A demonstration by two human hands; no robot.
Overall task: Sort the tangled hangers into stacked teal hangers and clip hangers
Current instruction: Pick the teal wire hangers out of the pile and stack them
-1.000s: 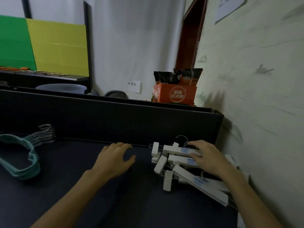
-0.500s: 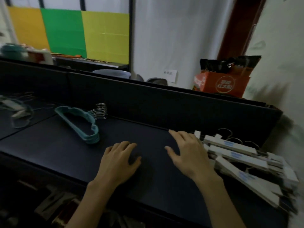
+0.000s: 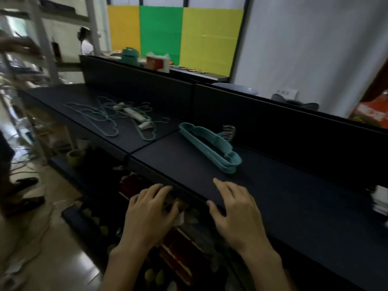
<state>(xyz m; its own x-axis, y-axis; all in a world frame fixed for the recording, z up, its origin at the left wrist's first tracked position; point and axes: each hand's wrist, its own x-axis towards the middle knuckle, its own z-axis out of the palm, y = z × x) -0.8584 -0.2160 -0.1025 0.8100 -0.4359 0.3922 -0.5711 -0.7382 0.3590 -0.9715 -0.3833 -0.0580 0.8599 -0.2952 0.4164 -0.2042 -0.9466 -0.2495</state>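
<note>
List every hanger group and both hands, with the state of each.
Stacked teal hangers: neatly nested, lying flat on the table.
Tangled hangers: loose heap, unsorted.
White clip hanger: lying in the tangle.
Left hand: open, empty.
Right hand: open, empty.

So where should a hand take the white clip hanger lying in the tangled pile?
Probably the clip hanger by its bare white bar, mid-length, from above. It lies flat on top of the tangled teal hangers, so a top-down pinch across the bar looks likeliest to avoid their wires.
</note>
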